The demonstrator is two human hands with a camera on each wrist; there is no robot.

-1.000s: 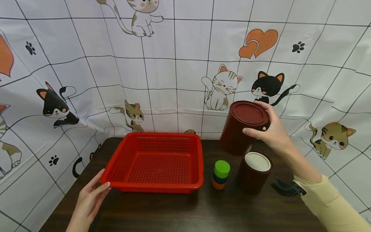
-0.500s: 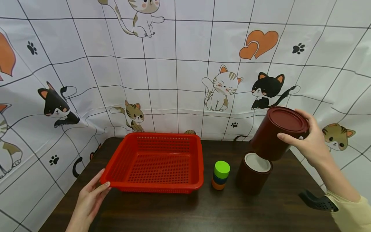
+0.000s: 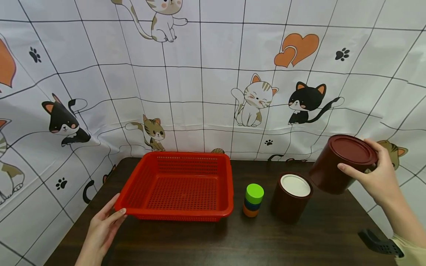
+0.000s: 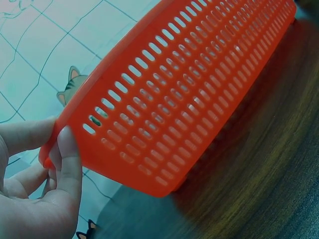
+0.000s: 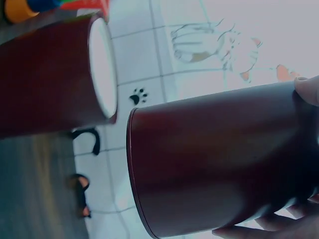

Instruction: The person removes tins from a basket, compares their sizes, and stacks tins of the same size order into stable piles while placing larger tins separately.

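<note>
My left hand (image 3: 101, 231) pinches the front left corner of a red plastic basket (image 3: 179, 213) between thumb and fingers. The basket's slotted side fills much of the left wrist view. At the right, my right hand (image 3: 382, 179) grips a dark red-brown cylindrical canister (image 3: 339, 166) near its top end. That canister is tilted and appears held above the table, apart from the second brown canister (image 3: 287, 208) on its left. The second one stands upright and shows a white round top. In the right wrist view, the held canister (image 5: 219, 159) has its far end towards the standing canister (image 5: 50, 79).
Between the basket and the standing canister is a small stacked cylinder (image 3: 253, 199) in green, blue and orange. All of this is on a dark wooden table (image 3: 206, 247). A white sheet (image 3: 206, 92) printed with cats hangs behind and at the sides.
My right hand has carried the canister to the right and somewhat lower, from above the standing canister to beside it. The left hand and the basket have stayed put.
</note>
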